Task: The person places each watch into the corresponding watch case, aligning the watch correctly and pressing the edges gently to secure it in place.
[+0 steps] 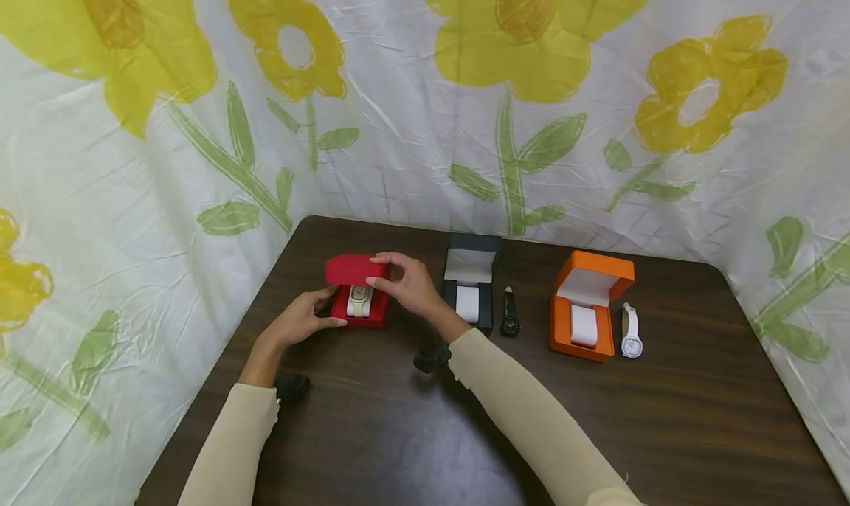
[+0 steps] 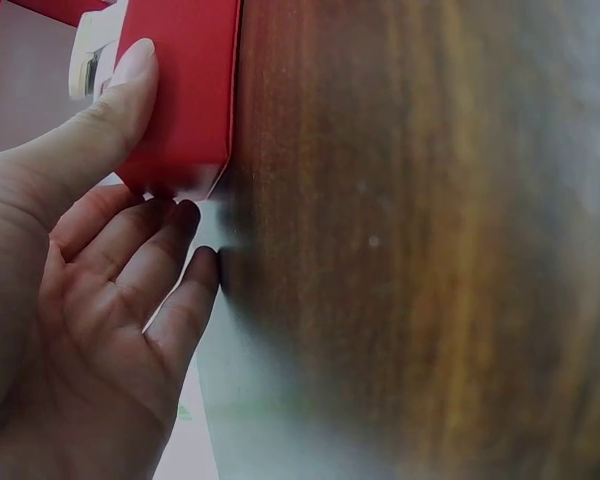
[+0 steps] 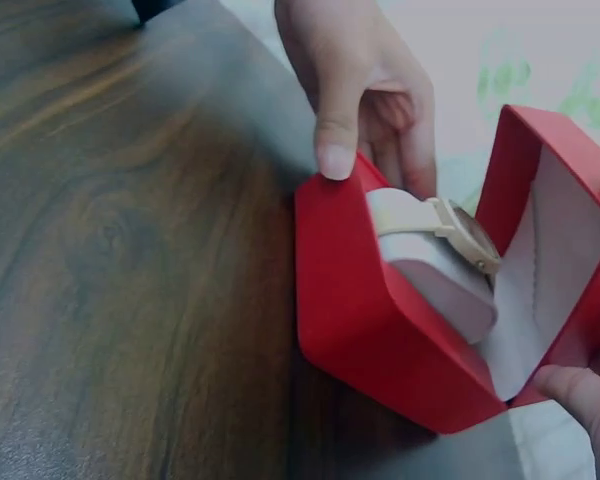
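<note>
A red watch box [image 1: 377, 316] stands at the left of the table, its lid [image 1: 345, 271] tilted partway over the base. Inside, a watch with a cream strap [image 3: 465, 238] is wrapped round a white cushion [image 3: 435, 275]. My left hand [image 1: 300, 320] holds the base at its left side, thumb on the front edge and fingers by the side wall [image 2: 185, 100]. With thumb and fingers, my right hand [image 1: 410, 285] grips the lid at its right end. Only part of that hand shows at the edge of the right wrist view.
Right of the red box stands an open dark blue watch box [image 1: 491, 307] with a white cushion, a black watch [image 1: 510, 314] beside it. Farther right are an open orange watch box [image 1: 561, 329] and a white watch [image 1: 631, 333]. A flowered curtain [image 1: 398, 122] hangs behind the table [image 1: 398, 432].
</note>
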`<state>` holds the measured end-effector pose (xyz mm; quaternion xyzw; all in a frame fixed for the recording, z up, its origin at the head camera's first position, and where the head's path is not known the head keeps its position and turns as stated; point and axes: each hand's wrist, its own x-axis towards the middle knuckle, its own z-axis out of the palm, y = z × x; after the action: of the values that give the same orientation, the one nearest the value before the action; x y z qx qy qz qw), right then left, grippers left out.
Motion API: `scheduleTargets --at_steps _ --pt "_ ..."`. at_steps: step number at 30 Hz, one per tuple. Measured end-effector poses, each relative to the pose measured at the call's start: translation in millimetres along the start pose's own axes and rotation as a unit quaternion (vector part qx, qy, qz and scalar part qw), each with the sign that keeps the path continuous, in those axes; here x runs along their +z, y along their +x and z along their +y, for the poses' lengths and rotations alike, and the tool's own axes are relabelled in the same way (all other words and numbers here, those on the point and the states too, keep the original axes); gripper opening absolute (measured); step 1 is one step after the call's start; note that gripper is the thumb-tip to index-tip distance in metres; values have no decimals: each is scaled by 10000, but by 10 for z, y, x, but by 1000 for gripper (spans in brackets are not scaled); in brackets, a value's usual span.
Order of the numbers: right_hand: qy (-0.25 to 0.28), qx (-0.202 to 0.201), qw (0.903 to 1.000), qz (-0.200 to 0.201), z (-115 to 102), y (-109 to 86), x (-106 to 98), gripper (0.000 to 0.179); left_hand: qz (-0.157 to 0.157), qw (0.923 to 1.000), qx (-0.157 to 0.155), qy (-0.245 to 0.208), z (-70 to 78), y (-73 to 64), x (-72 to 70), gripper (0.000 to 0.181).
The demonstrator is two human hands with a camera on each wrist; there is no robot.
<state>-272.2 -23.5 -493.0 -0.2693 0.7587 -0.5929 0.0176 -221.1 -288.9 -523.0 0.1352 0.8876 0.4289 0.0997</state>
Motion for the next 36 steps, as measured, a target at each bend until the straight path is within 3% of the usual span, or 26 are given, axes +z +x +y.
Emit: scheduleTargets --at_steps 8,13,19,36 --pt "-49 -518 9986 40 58 -102 44 37 51 9999 112 -29 4 6 8 70" --pt "-415 -803 9959 -31 129 -176 88 38 99 9997 157 -137 9 17 11 65" --pt "-852 -792 9931 -136 194 -261 125 41 62 9992 163 -349 2 17 42 65" --pt "-966 -746 9925 -122 222 -326 165 40 -12 9982 254 -544 -76 33 42 74"
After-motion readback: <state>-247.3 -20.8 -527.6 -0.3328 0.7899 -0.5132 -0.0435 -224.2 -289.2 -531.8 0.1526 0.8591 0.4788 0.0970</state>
